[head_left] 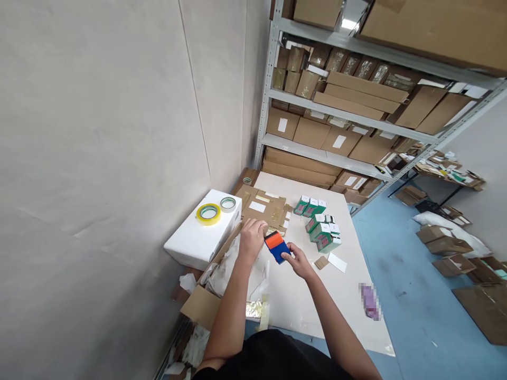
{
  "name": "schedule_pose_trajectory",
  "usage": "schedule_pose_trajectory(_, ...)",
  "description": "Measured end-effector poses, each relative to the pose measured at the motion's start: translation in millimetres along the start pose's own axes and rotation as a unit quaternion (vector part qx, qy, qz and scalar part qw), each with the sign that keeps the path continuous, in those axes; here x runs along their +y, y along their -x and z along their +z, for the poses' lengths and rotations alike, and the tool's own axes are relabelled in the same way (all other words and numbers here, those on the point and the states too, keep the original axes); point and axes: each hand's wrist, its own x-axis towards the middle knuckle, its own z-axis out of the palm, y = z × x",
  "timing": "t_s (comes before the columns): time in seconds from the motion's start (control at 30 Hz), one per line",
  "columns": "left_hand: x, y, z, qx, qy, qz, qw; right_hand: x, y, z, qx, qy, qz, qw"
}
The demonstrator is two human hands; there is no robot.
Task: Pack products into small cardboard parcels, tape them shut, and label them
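Fingers of my right hand (296, 258) are closed on the lower right end of a small blue-and-orange object (278, 247) with a dark upper edge; its exact kind is unclear. My left hand (252, 241) is just left of the object's orange end, its fingers curled together. What they grip, if anything, is hidden. Beyond both hands lie flattened cardboard pieces (273, 211) with a white label. Right of them, several green-and-white small boxes (322, 232) stand on the white table (301, 301). A white card (337, 262) and a small brown cardboard piece (321, 262) lie nearer my right hand.
To the left, a white block (198, 238) carries a yellow tape roll (199, 215) and another tape roll (222, 203). An open carton (202, 306) with white plastic sits below it. Metal shelving (352, 124) full of cartons rises behind the table. More cartons (453, 264) stand on the blue floor.
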Motion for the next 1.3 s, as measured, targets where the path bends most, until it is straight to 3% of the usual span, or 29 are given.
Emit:
schedule_pose_trajectory(0.43, -21.2, 3.9, -25.2, 0.001, -0.018, -0.007, 1.000, -10.0, -11.1, 29.3, -0.019, 0.012, 0.004, 1.000)
schedule_pose_trajectory(0.67, -32.2, -6.3, -50.4, 0.017, -0.017, -0.013, 1.000, 7.3, -6.7, 44.8, -0.029, -0.018, 0.025, 0.999)
schedule_pose_trajectory(0.83, -30.8, -12.5, -62.6, -0.016, -0.017, 0.025, 0.999, 17.6, -9.6, 64.5, 0.015, -0.027, 0.044, 0.999)
schedule_pose_trajectory(0.97, -22.5, 5.0, -60.2, -0.013, -0.055, 0.041, 0.998, 9.9, -27.2, 70.6, 0.069, 0.006, 0.042, 0.997)
schedule_pose_trajectory(1.1, -15.7, 33.1, -72.7, 0.054, -0.063, 0.018, 0.996, 3.5, -43.0, 76.4, 0.103, 0.035, 0.032, 0.994)
schedule_pose_trajectory(1.3, -22.0, 44.1, -132.4, 0.179, -0.033, -0.075, 0.980, 6.7, -55.3, 112.7, 0.108, 0.071, -0.005, 0.992)
